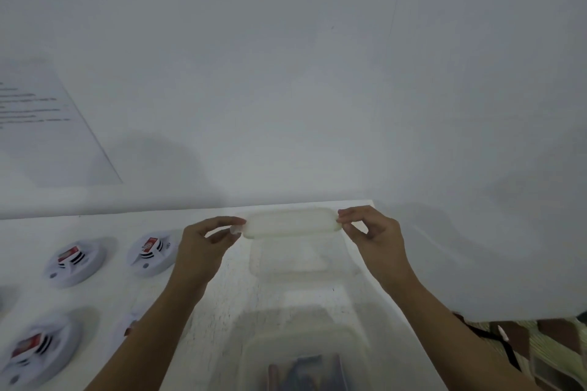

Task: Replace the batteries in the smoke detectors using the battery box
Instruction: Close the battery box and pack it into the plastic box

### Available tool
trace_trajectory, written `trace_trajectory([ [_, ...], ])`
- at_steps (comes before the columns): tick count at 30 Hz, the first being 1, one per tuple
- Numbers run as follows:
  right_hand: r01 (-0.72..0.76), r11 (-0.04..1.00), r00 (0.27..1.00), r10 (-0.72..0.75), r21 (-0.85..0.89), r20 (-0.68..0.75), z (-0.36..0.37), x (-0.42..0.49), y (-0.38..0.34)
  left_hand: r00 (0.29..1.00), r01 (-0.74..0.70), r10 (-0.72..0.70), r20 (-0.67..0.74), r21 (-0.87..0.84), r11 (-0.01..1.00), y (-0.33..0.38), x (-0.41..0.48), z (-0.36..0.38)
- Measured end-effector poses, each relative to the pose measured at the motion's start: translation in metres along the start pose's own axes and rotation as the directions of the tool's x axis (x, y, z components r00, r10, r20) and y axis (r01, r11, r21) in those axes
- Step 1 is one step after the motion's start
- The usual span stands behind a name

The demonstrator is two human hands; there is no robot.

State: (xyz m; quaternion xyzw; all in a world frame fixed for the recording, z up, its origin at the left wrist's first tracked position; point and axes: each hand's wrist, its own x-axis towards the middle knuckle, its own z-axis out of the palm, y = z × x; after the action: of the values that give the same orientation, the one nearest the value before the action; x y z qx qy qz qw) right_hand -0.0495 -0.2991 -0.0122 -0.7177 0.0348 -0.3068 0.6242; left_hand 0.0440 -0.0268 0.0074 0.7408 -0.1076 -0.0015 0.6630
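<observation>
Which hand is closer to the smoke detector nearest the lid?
Left. The left hand pinches the lid at its left end, just right of that smoke detector; the right hand pinches its other end, farther away.

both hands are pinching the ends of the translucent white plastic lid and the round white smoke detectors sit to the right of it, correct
Not right. The head view shows the round white smoke detectors to the left of the translucent white plastic lid, not the right. The left hand and right hand do pinch its ends.
</observation>
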Motion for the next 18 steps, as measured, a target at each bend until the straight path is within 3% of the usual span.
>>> trace_trajectory([
  [5, -0.022, 0.996, 0.999, 0.026, -0.085, 0.044, -0.009, -0.022, 0.017, 0.998, -0.045, 0.043, 0.035, 0.075, 0.996, -0.022, -0.009, 0.000],
  [12, 0.033, 0.961, 0.997, -0.014, -0.273, 0.073, -0.010, -0.043, 0.029, 0.992, -0.120, 0.093, 0.084, 0.416, 0.901, -0.037, -0.023, 0.008],
  [18, -0.040, 0.965, 0.999, 0.042, -0.260, 0.001, -0.012, -0.047, 0.022, 0.995, -0.077, 0.046, 0.094, 0.367, 0.927, -0.035, -0.029, 0.014],
])
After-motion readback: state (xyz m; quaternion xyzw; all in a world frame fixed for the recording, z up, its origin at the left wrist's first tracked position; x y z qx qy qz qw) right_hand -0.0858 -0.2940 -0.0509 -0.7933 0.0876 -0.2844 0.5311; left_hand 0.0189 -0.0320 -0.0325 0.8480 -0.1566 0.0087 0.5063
